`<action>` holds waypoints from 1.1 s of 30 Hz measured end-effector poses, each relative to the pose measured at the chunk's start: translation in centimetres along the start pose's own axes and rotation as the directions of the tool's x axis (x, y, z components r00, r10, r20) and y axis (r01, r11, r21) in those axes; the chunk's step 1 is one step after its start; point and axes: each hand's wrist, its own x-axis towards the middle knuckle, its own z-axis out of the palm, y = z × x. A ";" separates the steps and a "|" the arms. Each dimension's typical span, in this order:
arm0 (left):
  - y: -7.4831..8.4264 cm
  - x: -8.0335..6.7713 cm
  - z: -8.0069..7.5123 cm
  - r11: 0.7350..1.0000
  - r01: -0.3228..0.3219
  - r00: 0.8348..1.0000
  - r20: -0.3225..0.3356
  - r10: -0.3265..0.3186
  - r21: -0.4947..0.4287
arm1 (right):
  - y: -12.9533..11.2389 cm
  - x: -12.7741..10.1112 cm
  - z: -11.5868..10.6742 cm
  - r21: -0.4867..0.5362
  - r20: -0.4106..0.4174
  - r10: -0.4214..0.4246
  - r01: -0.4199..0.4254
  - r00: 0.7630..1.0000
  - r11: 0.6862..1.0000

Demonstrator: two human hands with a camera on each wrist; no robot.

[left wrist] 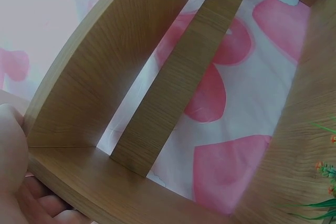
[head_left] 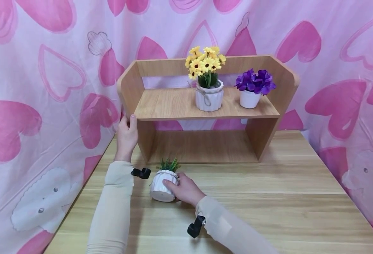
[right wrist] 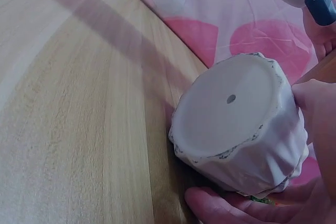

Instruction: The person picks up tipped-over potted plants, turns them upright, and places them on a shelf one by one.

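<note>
— So where do we have the pot (head_left: 163,185)?

— Lying tipped over near the table's (head_left: 284,197) left edge, just in front of the shelf (head_left: 205,109). Our right hand (head_left: 184,190) is wrapped round its side, fingers curled over the ribbed wall. The right wrist view shows its base (right wrist: 226,114) with the drain hole turned toward us.

— And its long axis?

— Running roughly from us toward the shelf: base near us, green sprigs (head_left: 168,164) pointing at the shelf's lower opening. So the pot's mouth faces away from us, tilted, not upright.

— What about our left hand (head_left: 126,135)?

— Gripping the shelf's left side panel at the level of the upper board, thumb round the front edge. The left wrist view shows the fingers (left wrist: 37,203) behind the wood.

— Which hand is nearer the pot?

— Ours on the right, already holding it; the left is up and behind, apart from it.

— What's on the upper board?

— Yellow flowers (head_left: 205,63) mid-board and purple flowers (head_left: 255,81) toward the right end, both upright in white pots. Left of them that board is bare, above and beyond our pot.
</note>
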 end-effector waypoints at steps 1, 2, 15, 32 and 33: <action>0.0 0.0 0.0 1.000 0.004 1.000 0.000 -0.004 -0.002 | 0.0 0.0 0.0 0.006 0.005 -0.004 0.004 1.000 1.000; 0.0 0.0 0.0 1.000 0.007 1.000 0.000 -0.007 -0.004 | 0.0 0.1 0.0 0.013 0.010 -0.010 0.009 1.000 1.000; 0.0 0.2 0.0 1.000 0.016 1.000 0.011 -0.016 0.009 | 0.8 0.8 0.2 0.244 0.028 0.016 -0.022 0.999 0.969; 0.1 0.0 -0.2 0.999 0.030 0.999 0.015 -0.030 0.013 | 1.3 0.6 0.7 0.342 0.005 -0.065 0.060 0.998 0.938; 0.0 0.0 -0.2 1.000 0.029 0.999 0.014 -0.029 0.011 | 1.3 0.5 0.6 0.331 0.001 -0.071 0.067 0.997 0.941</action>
